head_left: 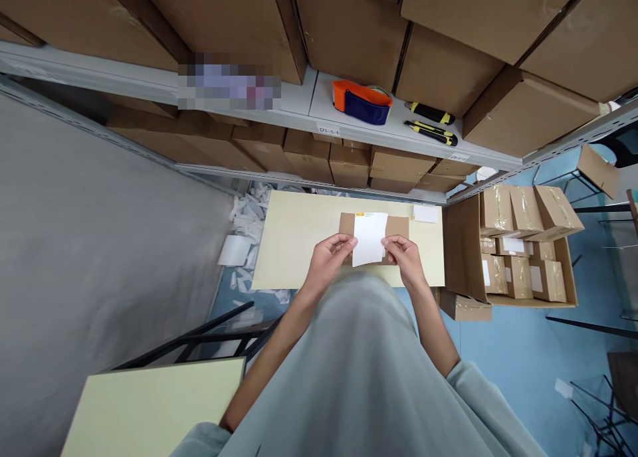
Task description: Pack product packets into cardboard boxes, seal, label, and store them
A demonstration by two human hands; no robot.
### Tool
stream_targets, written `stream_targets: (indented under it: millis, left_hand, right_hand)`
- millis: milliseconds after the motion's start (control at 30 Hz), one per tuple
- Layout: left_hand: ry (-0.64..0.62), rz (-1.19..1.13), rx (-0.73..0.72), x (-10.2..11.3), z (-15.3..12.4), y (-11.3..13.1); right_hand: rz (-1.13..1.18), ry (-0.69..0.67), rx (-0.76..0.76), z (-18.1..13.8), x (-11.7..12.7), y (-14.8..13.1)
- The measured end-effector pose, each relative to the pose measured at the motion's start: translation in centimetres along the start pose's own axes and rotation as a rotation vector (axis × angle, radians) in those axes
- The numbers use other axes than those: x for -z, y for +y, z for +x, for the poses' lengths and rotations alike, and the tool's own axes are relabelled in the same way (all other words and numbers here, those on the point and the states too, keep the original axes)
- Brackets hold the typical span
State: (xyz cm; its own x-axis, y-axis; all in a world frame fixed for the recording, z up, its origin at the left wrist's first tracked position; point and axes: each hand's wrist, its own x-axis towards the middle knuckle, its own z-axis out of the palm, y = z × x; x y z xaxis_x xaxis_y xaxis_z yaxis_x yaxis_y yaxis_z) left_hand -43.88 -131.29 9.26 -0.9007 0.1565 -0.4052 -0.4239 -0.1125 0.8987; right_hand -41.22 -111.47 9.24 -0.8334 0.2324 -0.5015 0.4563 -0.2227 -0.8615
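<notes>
At far left a grey wall [74,244] runs down the frame. In the lower left corner lies one pale yellow-green board [149,410], with black bars [199,341] just beyond it. Further in, a heap of white paper scraps [246,221] lies on the blue floor [508,364] beside the left edge of one cream table [294,244]; the scraps are too many and too small to count.

The left hand [329,252] pinches the left edge of one white label [369,238], thumb on top, fingers curled under. The label is held up over one small brown box [375,234] that sits on the table near its middle, and it covers the middle of the box. The right hand [405,254] pinches the label's right edge the same way. The two hands are apart, each closed on its own side of the label, with the sheet stretched between them. Whether the label touches the box cannot be told.

One more white label [425,213] lies flat near the table's far right corner.

Above, on a grey shelf [309,98], stand one orange and blue tape dispenser [361,101] and, just to its right, two yellow and black knives [431,123], one behind the other. Large brown cartons fill the shelf on both sides and the level below.

Right of the table one open carton [461,244] stands on the floor, holding about nine small taped boxes [523,244], packed close; some are partly hidden. One taped box [463,306] lies under its near edge.
</notes>
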Motion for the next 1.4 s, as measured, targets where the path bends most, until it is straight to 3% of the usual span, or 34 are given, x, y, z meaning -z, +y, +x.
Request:
stream_targets:
  millis: [133,400,700,967,1400]
  left_hand:
    - [0.017,0.024,-0.007,0.2,0.3,-0.8]
    - [0.179,0.142,-0.111,0.4,0.6,-1.9]
    - [0.026,0.211,-0.058,0.6,-1.2,-1.2]
    - [-0.135,0.022,-0.043,0.5,-2.1,-0.2]
    - [-0.159,0.006,-0.134,0.8,-3.9,2.3]
  right_hand:
    - [-0.027,-0.008,0.045,-0.9,0.1,-0.1]
    - [0.011,0.055,0.133,-2.1,0.5,-0.5]
    - [0.115,-0.011,0.103,-3.3,0.5,-2.5]
    - [0.111,-0.051,0.122,-4.4,0.1,-3.7]
    - [0.119,-0.046,0.141,-5.2,-0.5,-4.4]
